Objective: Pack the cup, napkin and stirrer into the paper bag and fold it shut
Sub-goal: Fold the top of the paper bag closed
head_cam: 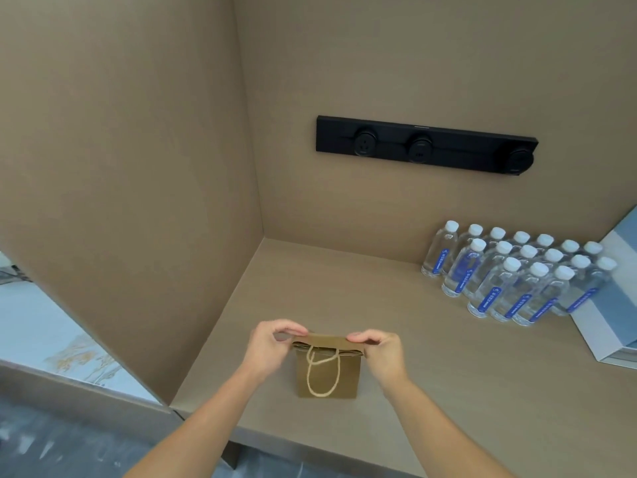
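Note:
A small brown paper bag [327, 381] stands upright on the tan counter [431, 391], near its front edge. Its top is folded over toward me, and a twine handle hangs down its front face. My left hand [269, 346] pinches the left end of the folded top. My right hand [379, 350] pinches the right end. No cup, napkin or stirrer shows anywhere; the bag's inside is hidden.
Several water bottles [517, 274] with white caps stand grouped at the back right. A white and blue box [617, 305] lies beside them at the right edge. A black socket strip [427, 144] is fixed to the back wall. A side wall [120, 167] rises on the left.

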`<action>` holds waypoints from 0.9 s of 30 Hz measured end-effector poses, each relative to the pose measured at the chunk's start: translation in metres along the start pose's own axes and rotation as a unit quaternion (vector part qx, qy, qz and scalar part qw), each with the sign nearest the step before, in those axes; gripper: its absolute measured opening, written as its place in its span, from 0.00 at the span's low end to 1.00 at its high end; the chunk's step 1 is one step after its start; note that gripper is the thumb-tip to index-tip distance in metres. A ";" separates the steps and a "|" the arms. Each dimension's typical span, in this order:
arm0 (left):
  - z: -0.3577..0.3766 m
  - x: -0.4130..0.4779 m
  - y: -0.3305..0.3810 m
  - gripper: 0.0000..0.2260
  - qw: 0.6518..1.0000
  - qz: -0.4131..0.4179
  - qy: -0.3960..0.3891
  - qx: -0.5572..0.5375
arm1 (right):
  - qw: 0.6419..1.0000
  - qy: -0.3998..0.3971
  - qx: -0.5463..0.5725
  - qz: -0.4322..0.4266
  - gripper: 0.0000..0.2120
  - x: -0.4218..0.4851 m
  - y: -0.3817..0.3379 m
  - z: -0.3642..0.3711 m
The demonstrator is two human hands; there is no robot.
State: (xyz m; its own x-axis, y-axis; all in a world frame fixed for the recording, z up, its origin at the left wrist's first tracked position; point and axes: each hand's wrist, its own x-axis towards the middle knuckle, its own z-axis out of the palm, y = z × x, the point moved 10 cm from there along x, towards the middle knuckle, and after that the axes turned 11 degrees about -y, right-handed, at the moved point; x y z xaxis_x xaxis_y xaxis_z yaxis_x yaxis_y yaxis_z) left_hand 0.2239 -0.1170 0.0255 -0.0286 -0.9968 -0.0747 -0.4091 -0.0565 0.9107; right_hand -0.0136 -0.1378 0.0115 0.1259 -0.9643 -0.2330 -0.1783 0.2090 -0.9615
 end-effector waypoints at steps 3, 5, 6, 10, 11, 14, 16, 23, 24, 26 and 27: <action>0.004 -0.001 -0.003 0.28 1.000 0.018 -0.011 -0.006 | 1.000 0.008 0.013 0.008 0.23 0.000 0.007 -0.004; 0.005 -0.002 -0.001 0.26 0.999 0.035 -0.009 0.013 | 1.000 0.011 -0.001 0.017 0.25 0.000 0.011 -0.005; 0.004 -0.003 0.000 0.24 0.999 0.041 -0.009 0.033 | 1.000 0.013 -0.014 0.017 0.27 -0.001 0.012 -0.006; 0.014 -0.003 0.003 0.21 0.985 0.062 -0.059 0.147 | 0.996 0.020 -0.090 0.005 0.31 -0.001 0.007 -0.010; 0.019 -0.004 0.004 0.20 0.979 0.063 -0.080 0.175 | 0.993 0.018 -0.114 0.002 0.30 0.000 0.006 -0.010; 0.027 -0.003 0.012 0.14 0.970 0.069 -0.103 0.211 | 0.984 0.011 -0.178 -0.001 0.24 -0.001 0.003 -0.006; 0.030 0.000 0.021 0.07 0.965 0.088 -0.104 0.226 | 0.971 -0.010 -0.237 -0.026 0.15 -0.003 -0.008 0.004; 0.041 0.019 0.025 0.09 0.964 0.081 -0.100 0.234 | 0.901 -0.057 -0.416 -0.113 0.08 0.001 -0.039 0.042; 0.042 0.021 0.024 0.09 0.965 0.077 -0.104 0.229 | 0.896 -0.067 -0.422 -0.118 0.08 0.002 -0.041 0.046; 0.041 0.024 0.022 0.09 0.966 0.065 -0.111 0.223 | 0.891 -0.072 -0.430 -0.124 0.08 0.005 -0.044 0.050; 0.040 0.025 0.020 0.08 0.967 0.057 -0.116 0.218 | 0.889 -0.079 -0.435 -0.118 0.07 0.007 -0.043 0.050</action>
State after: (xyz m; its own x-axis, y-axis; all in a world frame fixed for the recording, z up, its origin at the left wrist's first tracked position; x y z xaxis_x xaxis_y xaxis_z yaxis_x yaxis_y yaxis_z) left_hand 0.1789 -0.1411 0.0255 -0.2788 -0.9530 -0.1187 -0.7358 0.1325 0.6641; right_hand 0.0434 -0.1455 0.0443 0.3830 -0.9156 -0.1225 -0.8077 -0.2676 -0.5253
